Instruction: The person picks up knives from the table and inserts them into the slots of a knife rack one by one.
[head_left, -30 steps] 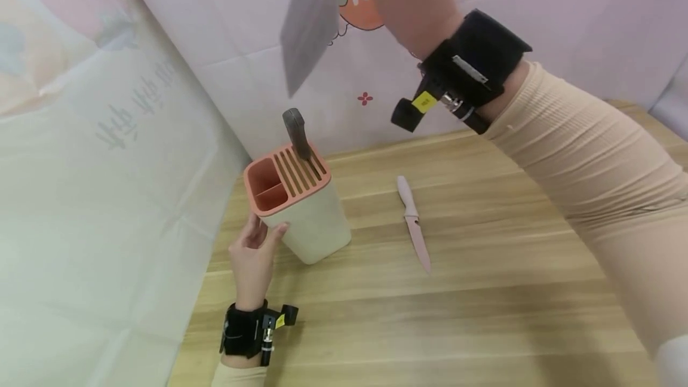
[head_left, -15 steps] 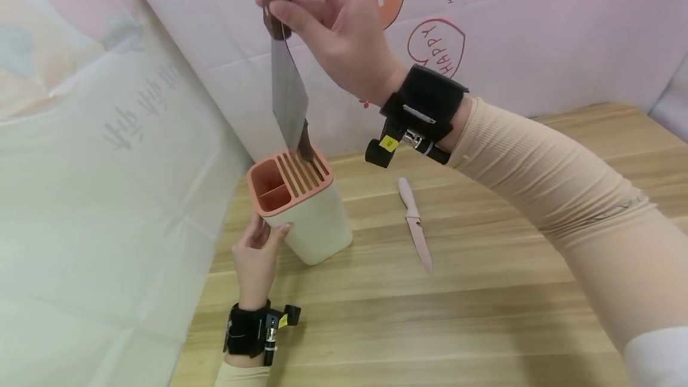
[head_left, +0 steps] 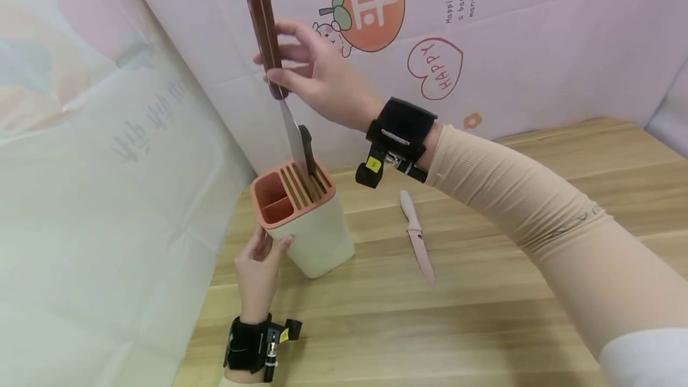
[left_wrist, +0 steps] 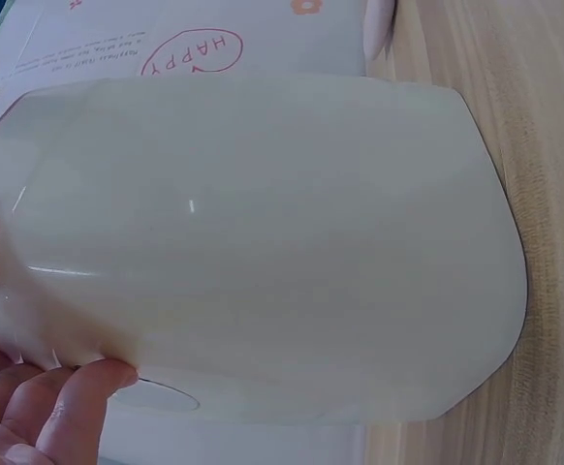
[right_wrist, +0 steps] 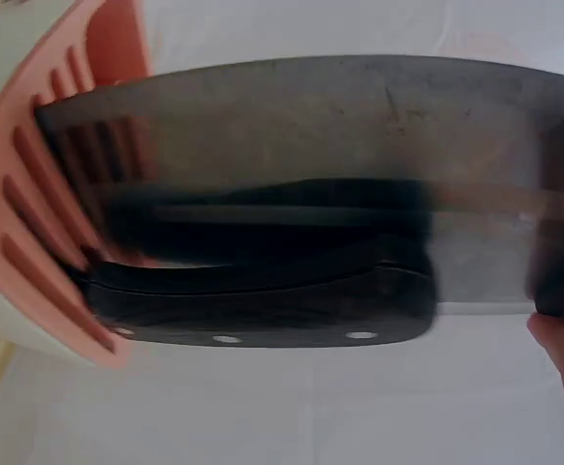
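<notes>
My right hand [head_left: 328, 79] grips the brown wooden handle of a cleaver [head_left: 267, 40] between thumb and fingers. The wide steel blade [right_wrist: 340, 126] points down, its end at a slot in the orange top of a cream knife block [head_left: 322, 246]. Whether the tip is inside the slot is hard to tell. A second knife stands in the slots beside the blade, only its black riveted handle [right_wrist: 263, 305] showing. My left hand [head_left: 259, 267] holds the near left side of the block, thumb on the front; in the left wrist view its fingers [left_wrist: 74, 412] curl against the wall.
A pink knife [head_left: 416, 237] lies on the wooden table [head_left: 484, 309], right of the block. The block's two open compartments [head_left: 273, 199] are on its left half. A printed cloth [head_left: 516, 46] hangs behind, and another pale cloth [head_left: 123, 226] stands at the left.
My right hand has come down and left with the cleaver, from high above the block to its slots. The left hand keeps its hold, and the block stays put.
</notes>
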